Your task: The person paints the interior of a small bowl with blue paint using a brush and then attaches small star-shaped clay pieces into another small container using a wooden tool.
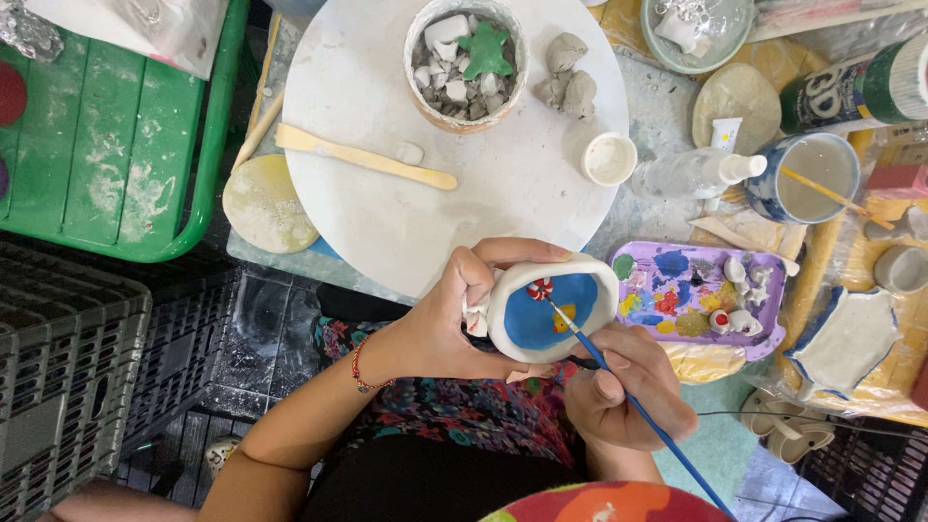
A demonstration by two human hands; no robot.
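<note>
Fingers of my right hand (628, 391) clamp the brush (619, 387); its long axis runs up-left, tip inside the cup (551, 307). Left hand (454, 324) grips the cup's left side.

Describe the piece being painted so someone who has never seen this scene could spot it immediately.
Start at the round white board in the top middle and drop to its lower edge, where the left hand cups a small white clay dish. Unlike the bare pieces around, its inside is bright blue, and the right hand touches it with a blue brush.
</note>
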